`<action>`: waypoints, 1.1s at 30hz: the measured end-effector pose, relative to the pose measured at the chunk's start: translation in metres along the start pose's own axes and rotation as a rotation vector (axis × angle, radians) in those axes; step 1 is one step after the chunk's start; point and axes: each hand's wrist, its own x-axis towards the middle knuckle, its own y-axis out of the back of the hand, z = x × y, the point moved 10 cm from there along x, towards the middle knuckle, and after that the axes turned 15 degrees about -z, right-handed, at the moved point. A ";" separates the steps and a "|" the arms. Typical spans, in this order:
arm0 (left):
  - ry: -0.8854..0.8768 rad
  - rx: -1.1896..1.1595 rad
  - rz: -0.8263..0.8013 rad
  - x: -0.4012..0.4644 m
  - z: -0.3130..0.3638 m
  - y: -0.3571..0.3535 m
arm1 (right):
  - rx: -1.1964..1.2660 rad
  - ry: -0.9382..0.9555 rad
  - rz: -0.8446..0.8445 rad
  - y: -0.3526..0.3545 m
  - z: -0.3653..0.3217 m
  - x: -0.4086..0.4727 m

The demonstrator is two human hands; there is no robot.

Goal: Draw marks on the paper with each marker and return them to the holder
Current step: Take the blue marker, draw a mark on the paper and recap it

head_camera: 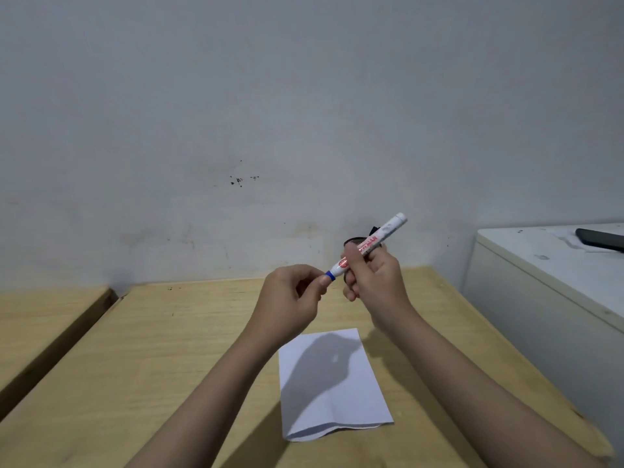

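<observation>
right hand: my right hand (373, 282) is up over the far half of the table, fingers curled tight around the middle of the marker (368, 246), thumb pressed along the barrel

left hand: my left hand (293, 298) is just beside it, thumb and forefinger pinched together on the blue cap (330, 275) at the marker's lower end. can't tell if the cap is seated or already loose

marker: white barrel with red print, tilted, blue cap end pointing down-left toward my left hand, plain white end sticking up to the right past my knuckles. it's held in the air, not touching the paper

paper: white sheet (332, 383) lies flat on the table below my hands, nearer to me, near edge curling up a bit. I see no marks on it, only the shadow of my hands across the upper part

holder: something dark and round (354, 239) peeks out behind my right hand, near the wall. mostly hidden, so I can't say for sure what's in it

table: light wood top (169, 349), with a second wooden surface (44, 315) off to the left across a gap

right side: a white cabinet (540, 282) stands next to the table, with a dark flat thing (601, 238) on top, looks like a phone but it's cut off by the edge
</observation>
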 end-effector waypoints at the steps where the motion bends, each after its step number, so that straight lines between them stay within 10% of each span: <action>1: 0.031 -0.080 -0.025 0.001 -0.007 0.000 | 0.037 0.011 0.019 0.005 0.000 0.001; 20: 0.455 0.409 -0.340 0.043 -0.166 -0.034 | -0.074 -0.072 0.103 0.056 0.055 0.000; 33: 0.515 -0.002 -0.167 0.012 -0.188 -0.015 | -0.090 -0.164 0.125 0.034 0.087 0.001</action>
